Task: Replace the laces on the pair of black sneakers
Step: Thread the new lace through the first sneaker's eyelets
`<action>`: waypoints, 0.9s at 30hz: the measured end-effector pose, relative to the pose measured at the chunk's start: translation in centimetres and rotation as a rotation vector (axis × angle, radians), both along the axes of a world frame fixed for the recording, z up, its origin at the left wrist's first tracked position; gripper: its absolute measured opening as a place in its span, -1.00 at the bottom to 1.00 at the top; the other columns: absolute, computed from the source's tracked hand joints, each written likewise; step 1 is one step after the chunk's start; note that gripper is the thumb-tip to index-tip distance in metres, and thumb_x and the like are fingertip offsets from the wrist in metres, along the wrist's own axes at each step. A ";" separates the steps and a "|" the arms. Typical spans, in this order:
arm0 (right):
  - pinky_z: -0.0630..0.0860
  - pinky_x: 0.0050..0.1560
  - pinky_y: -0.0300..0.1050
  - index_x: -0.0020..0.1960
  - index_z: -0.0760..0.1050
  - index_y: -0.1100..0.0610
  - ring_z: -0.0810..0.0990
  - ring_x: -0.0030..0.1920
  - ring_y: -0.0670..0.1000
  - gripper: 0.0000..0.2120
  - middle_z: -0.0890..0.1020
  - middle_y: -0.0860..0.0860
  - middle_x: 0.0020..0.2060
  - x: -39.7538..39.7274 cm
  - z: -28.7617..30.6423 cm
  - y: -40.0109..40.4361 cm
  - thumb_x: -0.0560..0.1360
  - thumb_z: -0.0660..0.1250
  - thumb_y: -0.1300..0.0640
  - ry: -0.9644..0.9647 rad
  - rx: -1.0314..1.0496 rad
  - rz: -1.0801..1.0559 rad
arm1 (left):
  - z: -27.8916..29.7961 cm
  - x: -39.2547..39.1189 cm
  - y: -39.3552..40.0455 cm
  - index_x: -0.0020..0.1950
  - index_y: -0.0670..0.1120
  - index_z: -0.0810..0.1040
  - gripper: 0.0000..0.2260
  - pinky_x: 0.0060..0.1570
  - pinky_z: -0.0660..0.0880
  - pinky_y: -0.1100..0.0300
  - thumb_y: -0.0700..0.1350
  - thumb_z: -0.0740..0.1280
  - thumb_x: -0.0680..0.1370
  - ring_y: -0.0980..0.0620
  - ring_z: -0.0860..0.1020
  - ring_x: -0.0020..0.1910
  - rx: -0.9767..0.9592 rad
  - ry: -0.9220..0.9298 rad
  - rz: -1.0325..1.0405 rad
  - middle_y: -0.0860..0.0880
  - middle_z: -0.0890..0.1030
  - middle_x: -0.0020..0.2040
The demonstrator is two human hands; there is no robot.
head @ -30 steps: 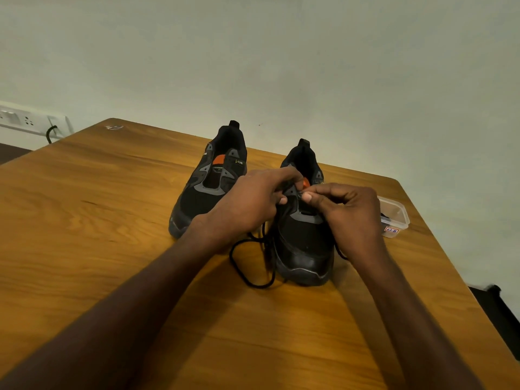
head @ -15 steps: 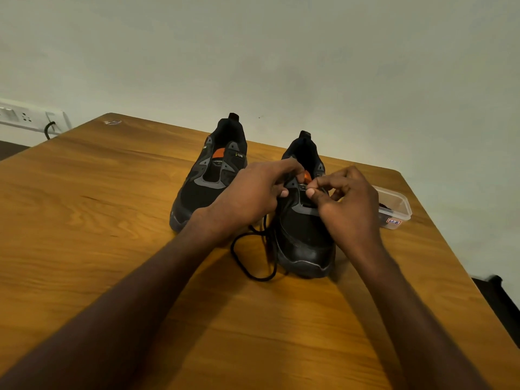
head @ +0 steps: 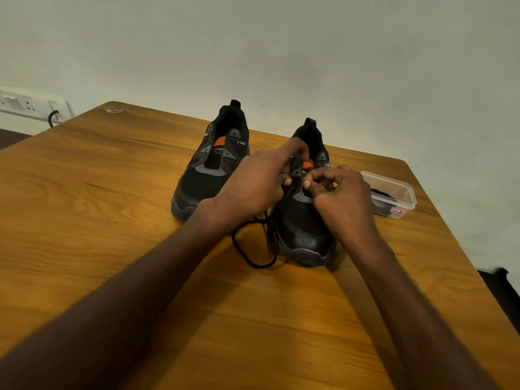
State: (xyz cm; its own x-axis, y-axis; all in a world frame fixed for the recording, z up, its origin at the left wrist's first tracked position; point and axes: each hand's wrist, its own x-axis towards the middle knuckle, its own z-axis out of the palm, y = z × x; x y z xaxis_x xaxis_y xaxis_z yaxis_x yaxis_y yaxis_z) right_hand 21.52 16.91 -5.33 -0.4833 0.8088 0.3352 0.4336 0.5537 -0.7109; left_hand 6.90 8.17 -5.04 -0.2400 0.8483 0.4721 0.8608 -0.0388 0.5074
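Two black sneakers with grey trim and orange tongue tabs stand toe-toward-me on the wooden table (head: 112, 220). The left sneaker (head: 209, 170) has no lace in its eyelets. Both my hands work over the right sneaker (head: 305, 232). My left hand (head: 256, 184) grips that shoe's eyelet flap, index finger stretched toward the tongue. My right hand (head: 342, 198) pinches the black lace near an eyelet. A loop of that black lace (head: 247, 249) trails on the table beside the shoe's toe.
A small clear plastic tub (head: 391, 192) holding something dark stands to the right of the shoes, near the table's right edge. A wall socket strip (head: 28, 104) with a plugged cable is at far left. A plain wall rises behind the table.
The camera has tilted so the scene sits slightly lower. My right hand has curled tighter onto the lace near the eyelets; my left index finger has stretched out toward the tongue.
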 end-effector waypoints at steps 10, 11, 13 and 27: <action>0.52 -0.07 -0.11 -0.04 0.68 -0.11 0.56 -0.10 -0.19 -0.93 0.64 -0.16 -0.10 -0.4 -0.6 -0.6 0.57 0.45 0.07 0.147 -0.094 -0.085 | 0.1 -0.1 0.0 0.43 0.17 0.48 -0.51 -0.08 0.58 0.21 -0.31 0.35 0.61 0.16 0.60 -0.10 -0.003 0.023 -0.037 0.13 0.60 -0.08; 0.51 -0.10 -0.13 -0.04 0.68 -0.12 0.54 -0.12 -0.21 -0.92 0.62 -0.18 -0.11 -0.3 -0.5 -0.5 0.58 0.45 0.06 0.100 -0.060 -0.070 | 0.1 -0.1 -0.1 0.42 0.16 0.51 -0.51 0.02 0.59 0.20 -0.32 0.34 0.61 0.16 0.61 -0.01 0.002 0.037 -0.050 0.13 0.64 0.01; 0.41 -0.22 -0.21 0.00 0.69 -0.10 0.49 -0.18 -0.21 -0.92 0.56 -0.25 -0.16 -0.2 -0.4 -0.5 0.59 0.43 0.05 -0.016 0.038 -0.065 | 0.0 -0.3 0.0 0.31 0.10 0.59 -0.62 0.08 0.58 0.19 -0.32 0.34 0.61 0.20 0.59 0.02 0.016 0.021 -0.055 0.17 0.63 0.01; 0.36 -0.20 -0.34 0.12 0.66 -0.05 0.52 -0.12 -0.20 -0.87 0.59 -0.09 -0.09 -0.1 -0.5 -0.2 0.59 0.44 0.09 0.088 -0.026 0.033 | 0.6 -1.0 -0.1 0.27 -0.05 0.45 -0.75 -0.15 0.61 0.00 -0.24 0.37 0.63 0.02 0.60 -0.20 -0.056 -0.065 -0.073 -0.02 0.60 -0.15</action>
